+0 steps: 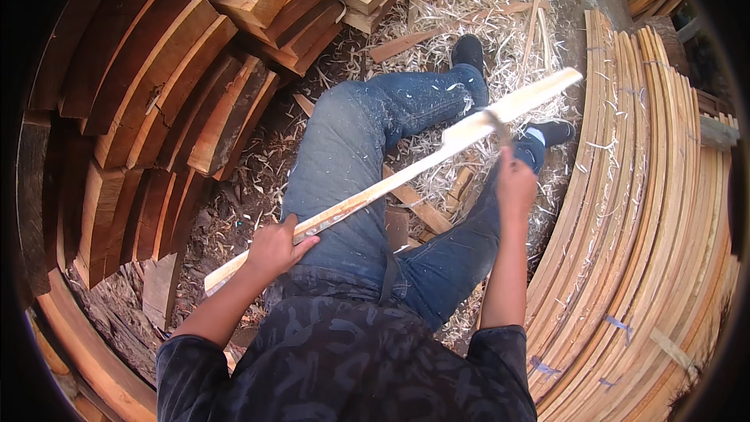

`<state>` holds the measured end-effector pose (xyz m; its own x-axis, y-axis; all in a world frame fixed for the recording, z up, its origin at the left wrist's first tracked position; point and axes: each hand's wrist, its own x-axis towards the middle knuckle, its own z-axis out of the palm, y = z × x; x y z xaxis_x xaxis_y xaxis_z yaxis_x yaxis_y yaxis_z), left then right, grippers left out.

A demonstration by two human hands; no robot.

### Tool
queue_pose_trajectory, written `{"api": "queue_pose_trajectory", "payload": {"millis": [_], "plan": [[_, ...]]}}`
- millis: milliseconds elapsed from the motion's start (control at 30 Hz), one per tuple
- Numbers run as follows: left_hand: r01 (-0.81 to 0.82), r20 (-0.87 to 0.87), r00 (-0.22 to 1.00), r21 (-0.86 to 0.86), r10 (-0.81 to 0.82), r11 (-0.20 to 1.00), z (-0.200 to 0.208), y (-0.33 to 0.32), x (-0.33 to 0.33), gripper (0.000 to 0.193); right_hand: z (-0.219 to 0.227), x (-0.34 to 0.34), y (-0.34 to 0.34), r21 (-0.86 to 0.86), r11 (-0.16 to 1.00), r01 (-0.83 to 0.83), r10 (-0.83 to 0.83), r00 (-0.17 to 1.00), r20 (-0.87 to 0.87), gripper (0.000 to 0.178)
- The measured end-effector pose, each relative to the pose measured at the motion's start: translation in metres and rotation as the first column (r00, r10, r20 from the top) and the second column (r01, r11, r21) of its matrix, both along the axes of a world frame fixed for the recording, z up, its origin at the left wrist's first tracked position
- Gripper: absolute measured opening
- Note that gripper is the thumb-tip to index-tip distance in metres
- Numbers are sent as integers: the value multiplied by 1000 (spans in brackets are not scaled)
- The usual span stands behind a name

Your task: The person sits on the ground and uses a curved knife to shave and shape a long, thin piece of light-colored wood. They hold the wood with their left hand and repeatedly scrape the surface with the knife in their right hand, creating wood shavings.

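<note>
A long pale piece of wood (406, 172), with a narrow shaft and a wider, flat paddle-like end, lies slantwise across my left thigh. My left hand (275, 252) is closed round the shaft near its lower-left end, by my hip. Beyond my knees, the wide end points to the far right. My right hand (516, 184) grips the handle of a blade tool (498, 126), whose head is at the near part of the wide end. Motion smears the tool, so its exact kind cannot be made out.
Thick reddish-brown planks (168, 86) are stacked high at the left. Bundles of long thin wooden strips (625, 187), tied with bluish bands, run along the right. Curly wood shavings (430, 39) cover the ground around my legs, with a loose board (418, 207) between them.
</note>
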<state>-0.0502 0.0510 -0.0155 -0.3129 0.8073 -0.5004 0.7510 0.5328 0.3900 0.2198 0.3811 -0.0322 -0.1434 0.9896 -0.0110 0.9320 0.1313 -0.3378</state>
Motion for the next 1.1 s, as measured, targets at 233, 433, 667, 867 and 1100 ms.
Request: {"api": "queue_pose_trajectory", "payload": {"millis": [233,433,667,867,1100], "plan": [[14,-13,1000,25,-13,1000,-9,1,4,62,42,10,-6,-149,987,-61,55,997,-45,58],[34,-85,996,7,-34,999,-11,-5,8,73,13,-7,-25,-137,962,-237,251,963,93,55],[42,-36,998,-78,-45,996,3,-1,-1,78,8,55,63,31,998,59,-54,991,-121,62],[36,-7,999,-13,-36,999,1,3,2,73,24,-13,-50,-149,908,-391,405,911,78,53],[20,20,1000,-110,-18,994,19,8,5,76,7,25,40,15,997,-69,67,991,116,57]]}}
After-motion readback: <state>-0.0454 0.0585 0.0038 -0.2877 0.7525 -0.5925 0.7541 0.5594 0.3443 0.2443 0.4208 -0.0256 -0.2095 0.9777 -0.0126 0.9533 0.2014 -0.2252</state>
